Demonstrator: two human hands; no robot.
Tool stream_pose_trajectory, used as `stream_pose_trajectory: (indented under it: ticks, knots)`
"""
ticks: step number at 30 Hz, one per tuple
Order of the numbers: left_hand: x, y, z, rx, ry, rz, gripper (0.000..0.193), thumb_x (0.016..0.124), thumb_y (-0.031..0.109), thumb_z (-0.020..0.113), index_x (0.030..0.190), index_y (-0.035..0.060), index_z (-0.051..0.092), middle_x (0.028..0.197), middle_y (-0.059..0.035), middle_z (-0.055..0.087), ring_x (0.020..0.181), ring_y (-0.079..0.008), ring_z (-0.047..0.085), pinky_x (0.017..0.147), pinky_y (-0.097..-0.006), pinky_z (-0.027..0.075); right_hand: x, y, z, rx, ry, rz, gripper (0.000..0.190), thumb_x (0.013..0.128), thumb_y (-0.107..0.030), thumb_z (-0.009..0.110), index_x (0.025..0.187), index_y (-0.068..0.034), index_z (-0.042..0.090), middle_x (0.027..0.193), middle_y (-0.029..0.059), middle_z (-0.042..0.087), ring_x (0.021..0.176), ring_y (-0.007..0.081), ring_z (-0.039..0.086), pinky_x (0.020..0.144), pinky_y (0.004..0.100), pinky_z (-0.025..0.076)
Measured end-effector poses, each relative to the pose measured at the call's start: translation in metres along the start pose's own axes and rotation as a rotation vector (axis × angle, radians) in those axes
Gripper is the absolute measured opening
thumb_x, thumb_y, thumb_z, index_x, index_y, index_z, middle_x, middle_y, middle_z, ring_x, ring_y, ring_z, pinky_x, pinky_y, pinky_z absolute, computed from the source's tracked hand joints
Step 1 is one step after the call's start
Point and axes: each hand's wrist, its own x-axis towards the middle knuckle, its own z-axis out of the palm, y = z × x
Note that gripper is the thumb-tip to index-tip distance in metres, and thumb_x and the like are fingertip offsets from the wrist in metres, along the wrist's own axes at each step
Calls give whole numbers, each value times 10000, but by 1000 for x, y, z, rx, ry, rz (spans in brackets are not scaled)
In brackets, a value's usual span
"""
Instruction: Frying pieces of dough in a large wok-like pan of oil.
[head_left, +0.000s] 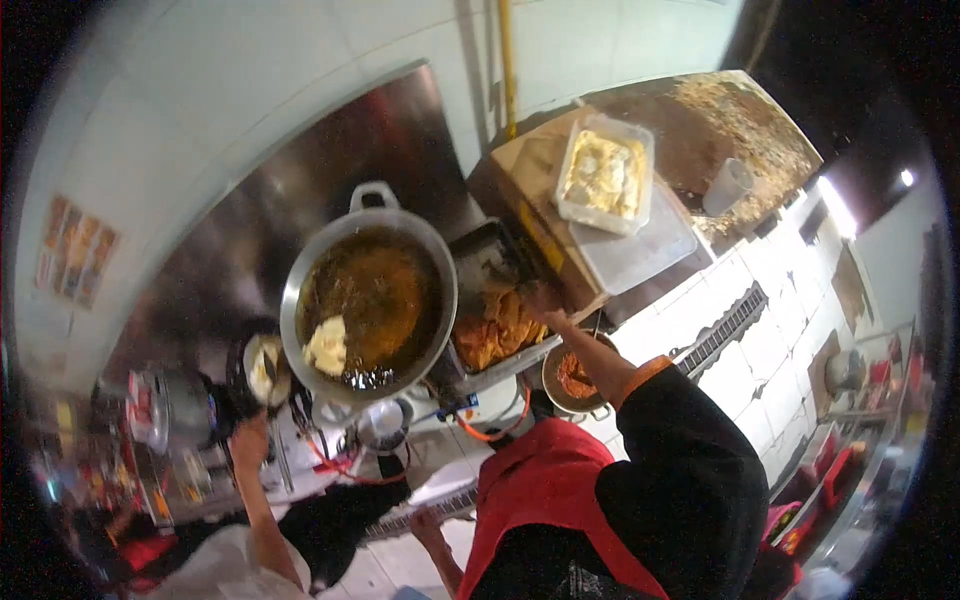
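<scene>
My right hand (546, 306), blurred, reaches over the side of a metal tray (536, 350) with orange-brown pieces of food (499, 330); its grip cannot be made out. My left hand (426, 523) hangs low beside my red apron (536, 480), over the floor, its fingers bent and too blurred to read. Left of the tray stands a large metal pan (452, 300) of dark oil (375, 277), with a pale, battered-looking piece (327, 346) at its lower left. A bowl (551, 375) of reddish food sits below my right forearm.
A co-worker's hand (250, 439) is at a small dark pan (238, 367) on the left. On a cardboard box (525, 161) stands a plastic tub (564, 184) of yellowish food, next to a pale lid (637, 255) and a clear cup (727, 186). An orange hose (487, 435) runs below the tray.
</scene>
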Motion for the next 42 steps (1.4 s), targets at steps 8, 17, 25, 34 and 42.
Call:
stream_pose_trajectory:
  ticks: [8, 17, 25, 34, 42]
  knots:
    - [212, 321, -208, 2216, -42, 1362, 276, 798, 128, 511, 1037, 88, 641, 678, -74, 639, 648, -239, 623, 612, -382, 487, 37, -256, 38, -890, -798, 423, 182, 748, -187, 585, 821, -29, 638, 799, 158, 629, 722, 328, 613, 633, 389, 497]
    - [192, 346, -162, 1970, 12, 885, 430, 782, 125, 520, 1212, 113, 543, 662, -133, 623, 628, -299, 621, 590, -414, 493, 269, -369, -40, -827, -150, 8, 149, 772, -173, 619, 887, -77, 628, 762, 130, 646, 683, 310, 627, 587, 392, 493]
    - [169, 189, -142, 1386, -167, 536, 309, 823, 189, 531, 1116, 92, 539, 786, -116, 617, 614, -248, 612, 535, -378, 496, 362, -268, -53, -859, -584, -82, 322, 787, -218, 630, 1077, -80, 616, 1092, 183, 586, 1024, 338, 554, 875, 396, 446]
    - [8, 31, 43, 373, -61, 48, 198, 877, 188, 528, 964, 15, 569, 790, -76, 611, 680, -152, 586, 623, -259, 479, 375, -235, -40, -1112, -692, -172, 374, 685, -354, 681, 878, -48, 586, 881, 133, 607, 911, 324, 584, 740, 444, 449]
    - [-2, 91, 96, 431, 30, 37, 130, 844, 102, 542, 920, 1, 574, 784, -68, 589, 667, -127, 572, 584, -246, 467, 392, -222, -29, -926, -683, -41, 351, 685, -301, 698, 890, -47, 569, 861, 160, 611, 889, 326, 573, 746, 420, 451]
